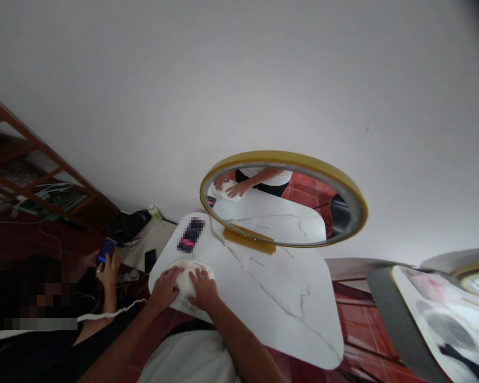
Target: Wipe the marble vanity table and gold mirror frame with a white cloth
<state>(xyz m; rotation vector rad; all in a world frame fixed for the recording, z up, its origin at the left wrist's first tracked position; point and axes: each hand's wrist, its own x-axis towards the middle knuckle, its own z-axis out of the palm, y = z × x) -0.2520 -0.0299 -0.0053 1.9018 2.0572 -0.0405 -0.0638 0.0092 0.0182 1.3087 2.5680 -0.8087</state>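
A bunched white cloth (186, 285) lies on the left part of a white marble-patterned table (279, 282). My left hand (166, 287) is cupped over its left side, fingers curled onto the fabric. On the right side of the cloth, my right hand (204, 288) presses down with bent, slightly parted fingers. Both hands keep the cloth between them, and its underside is hidden. Just beyond it on the table rests a dark phone (191, 235), blurred out by pixels. The mirror shows both hands on the cloth as well.
A gold-rimmed oval mirror (281, 156) stands on the table's far side against the wall. To the left, a person's hand (108, 268) holds a blue-lit phone (106, 250). A dark phone (150, 260) and a bottle (155, 213) are on a side surface. A grey chair (399, 319) is right.
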